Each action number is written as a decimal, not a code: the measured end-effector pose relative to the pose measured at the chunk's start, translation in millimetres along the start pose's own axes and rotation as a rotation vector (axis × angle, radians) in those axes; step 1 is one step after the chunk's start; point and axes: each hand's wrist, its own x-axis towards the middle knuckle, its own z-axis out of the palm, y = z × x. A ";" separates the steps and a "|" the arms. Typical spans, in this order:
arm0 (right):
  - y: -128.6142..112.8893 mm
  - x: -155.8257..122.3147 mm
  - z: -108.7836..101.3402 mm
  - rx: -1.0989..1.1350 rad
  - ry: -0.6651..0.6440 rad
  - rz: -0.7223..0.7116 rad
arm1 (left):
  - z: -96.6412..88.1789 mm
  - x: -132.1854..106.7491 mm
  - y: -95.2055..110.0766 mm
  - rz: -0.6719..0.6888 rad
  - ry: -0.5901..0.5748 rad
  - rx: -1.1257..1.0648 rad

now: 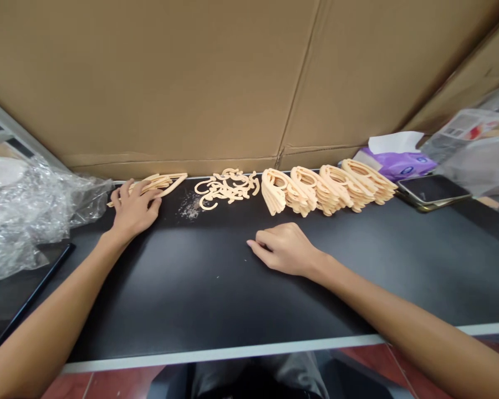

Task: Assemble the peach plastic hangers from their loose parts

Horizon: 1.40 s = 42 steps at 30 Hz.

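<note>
My left hand (136, 209) is at the back left of the table, its spread fingers lying over a small pile of beige plastic hanger pieces (172, 182). Whether the fingertips pinch one of them is partly hidden. To the right of that pile lies a loose heap of small beige hooks (229, 188). My right hand (286, 249) rests on the dark tabletop, fingers curled in, with nothing visible sticking out of it. Behind it stand several overlapping stacks of beige hangers (328, 191) with curved tops, in a row along the back.
Crumpled clear plastic wrap (29, 205) covers the left end, above a dark flat panel (33, 293). A purple tissue pack (399, 158) and a phone (434, 189) sit at the right. Cardboard (183, 83) walls the back. Pale crumbs (190, 208) lie near the hooks.
</note>
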 end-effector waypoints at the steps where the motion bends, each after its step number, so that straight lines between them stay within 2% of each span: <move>1: 0.3 -0.1 0.5 0.008 0.008 -0.004 | -1.1 -0.9 0.6 0.016 0.015 -0.007; 3: 1.0 -0.2 1.3 0.025 0.021 -0.013 | -4.3 -2.5 2.7 0.039 0.011 -0.023; 7: 1.9 -0.4 1.4 0.026 0.019 -0.018 | -15.7 -5.3 10.1 0.066 -0.101 -0.155; 10: 2.3 -0.5 1.2 0.017 0.012 -0.017 | -27.9 -9.5 17.1 0.042 -0.077 -0.217; 12: 2.3 -0.5 1.5 0.017 0.013 -0.015 | -35.4 -12.6 22.6 -0.009 -0.012 -0.360; 15: 2.1 -0.5 2.2 0.025 0.006 -0.013 | -42.9 -16.4 33.2 -0.057 -0.014 -0.718; 21: 2.3 -0.2 1.8 0.037 -0.008 -0.001 | -45.7 -22.8 55.5 -0.133 -0.130 -1.180; 30: 4.6 -1.1 3.4 0.066 0.015 -0.009 | -44.4 -23.6 68.3 -0.325 -0.386 -1.608; 33: 3.7 1.2 4.1 0.057 0.043 -0.004 | -45.0 -24.1 69.9 -0.393 -0.437 -1.665; 35: 0.2 8.2 4.6 0.029 0.072 -0.007 | -45.1 -25.4 70.4 -0.391 -0.460 -1.661; 39: -14.9 38.2 10.6 0.008 0.102 -0.069 | -43.4 -28.0 69.4 -0.256 -0.517 -1.538; 42: -27.6 65.8 20.9 0.073 0.015 -0.132 | -41.2 -29.2 67.9 -0.144 -0.537 -1.323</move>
